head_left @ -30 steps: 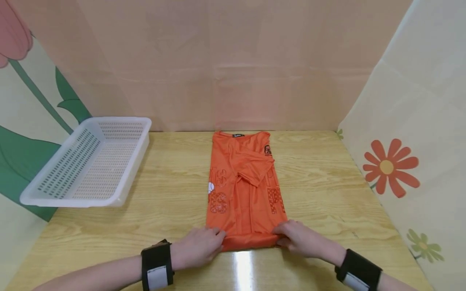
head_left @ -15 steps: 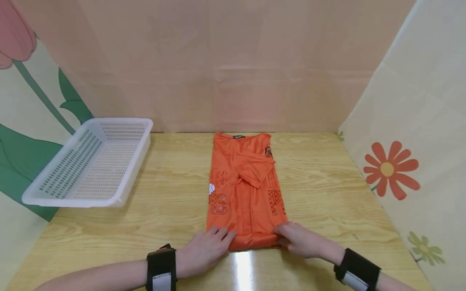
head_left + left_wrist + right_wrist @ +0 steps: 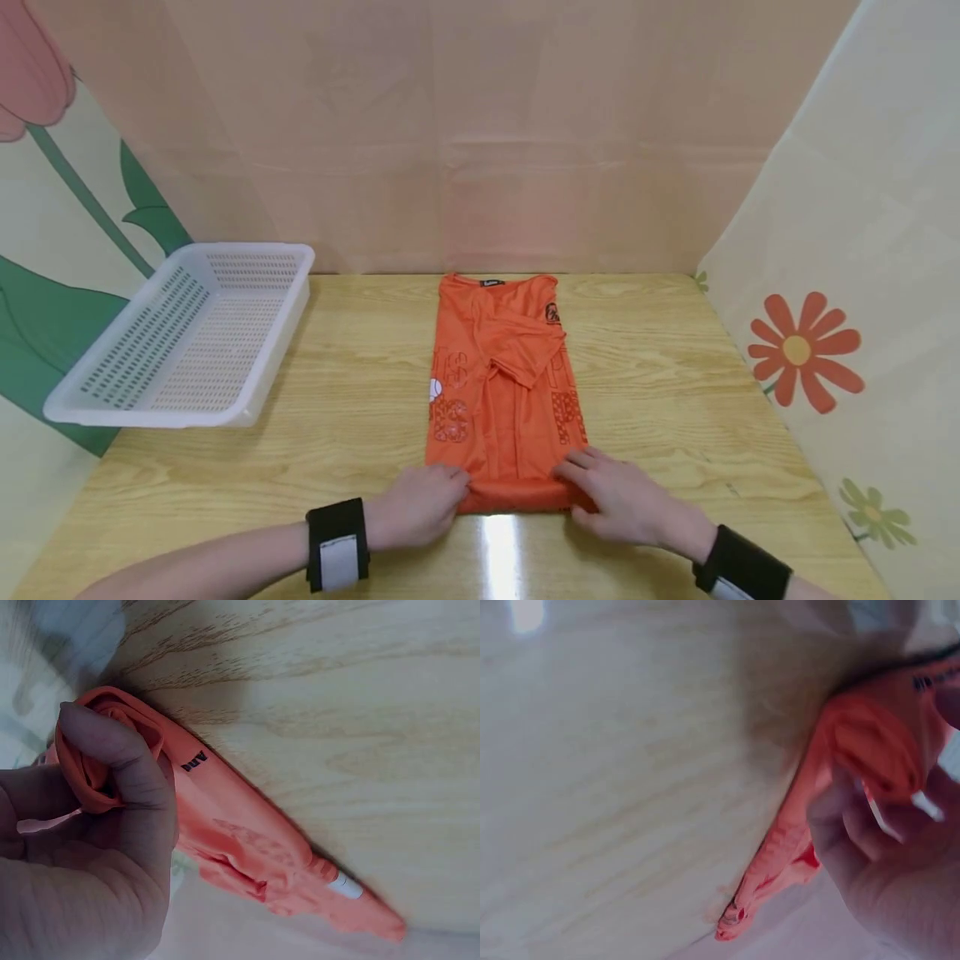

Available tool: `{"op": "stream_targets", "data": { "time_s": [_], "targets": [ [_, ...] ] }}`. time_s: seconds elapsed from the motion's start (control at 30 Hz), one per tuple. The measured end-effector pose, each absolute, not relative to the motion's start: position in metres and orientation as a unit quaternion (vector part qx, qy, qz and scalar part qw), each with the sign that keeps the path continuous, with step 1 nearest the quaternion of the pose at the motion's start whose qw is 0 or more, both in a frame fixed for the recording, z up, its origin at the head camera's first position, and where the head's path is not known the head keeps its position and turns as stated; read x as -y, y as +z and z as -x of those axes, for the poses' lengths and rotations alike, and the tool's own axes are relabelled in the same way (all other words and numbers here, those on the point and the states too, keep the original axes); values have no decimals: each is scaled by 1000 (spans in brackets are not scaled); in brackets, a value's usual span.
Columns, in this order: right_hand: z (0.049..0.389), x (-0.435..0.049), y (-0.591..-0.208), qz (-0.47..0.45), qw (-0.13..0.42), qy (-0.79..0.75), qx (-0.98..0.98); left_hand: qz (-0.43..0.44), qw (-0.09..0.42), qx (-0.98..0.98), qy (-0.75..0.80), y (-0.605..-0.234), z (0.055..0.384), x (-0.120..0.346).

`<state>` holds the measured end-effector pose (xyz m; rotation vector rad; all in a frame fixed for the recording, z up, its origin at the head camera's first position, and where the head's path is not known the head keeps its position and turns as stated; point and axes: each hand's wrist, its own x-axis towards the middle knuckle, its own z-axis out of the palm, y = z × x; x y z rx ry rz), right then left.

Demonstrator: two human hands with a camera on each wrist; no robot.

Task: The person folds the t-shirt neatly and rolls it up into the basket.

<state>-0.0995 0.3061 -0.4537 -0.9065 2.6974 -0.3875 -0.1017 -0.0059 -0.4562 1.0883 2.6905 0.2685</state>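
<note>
An orange T-shirt (image 3: 498, 417) lies on the wooden table, its sides folded inward, one short sleeve across the middle and the collar at the far end. Its near end is rolled into a thick band. My left hand (image 3: 420, 504) grips the left end of that roll; in the left wrist view the thumb and a finger curl around the rolled cloth (image 3: 97, 769). At the right end my right hand (image 3: 626, 500) holds the roll with fingers above and thumb on the near side. The right wrist view is blurred, but shows the coiled end (image 3: 874, 746) between thumb and fingers.
A white perforated plastic basket (image 3: 258, 379) stands at the left of the wooden table (image 3: 660, 383). A pinkish cloth backdrop (image 3: 487, 150) rises behind the table. Flower-printed sheets flank both sides. Each wrist wears a black strap (image 3: 337, 546).
My left hand reached inward along the roll, then drew back to its left end. My right hand has shifted slightly left and its fingers have re-placed on the roll. The T-shirt stays in place.
</note>
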Motion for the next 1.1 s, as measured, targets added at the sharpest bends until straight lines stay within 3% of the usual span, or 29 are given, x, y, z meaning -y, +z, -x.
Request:
{"op": "stream_targets", "data": {
  "time_s": [0.2,0.3,0.53,0.7,0.83,0.93,1.1],
  "targets": [
    [89,-299,-459,394,-44,-40,-917,-345,136,-922,108,-456,107,4],
    [88,-298,-463,416,-81,-28,-905,-339,143,-923,112,-454,108,4],
    [89,-298,-468,400,-51,-81,-911,-343,144,-924,83,-453,108,4],
    [96,-301,-473,389,-50,-167,-904,-395,25,-918,-29,-458,100,7],
    [101,-303,-469,368,10,-195,-909,-429,-65,-897,-87,-464,97,9],
    [103,-303,-467,349,38,-204,-914,-439,-72,-889,-109,-465,97,10],
    [102,-304,-461,299,83,-210,-927,-424,-25,-903,-69,-463,97,9]
  ]
}}
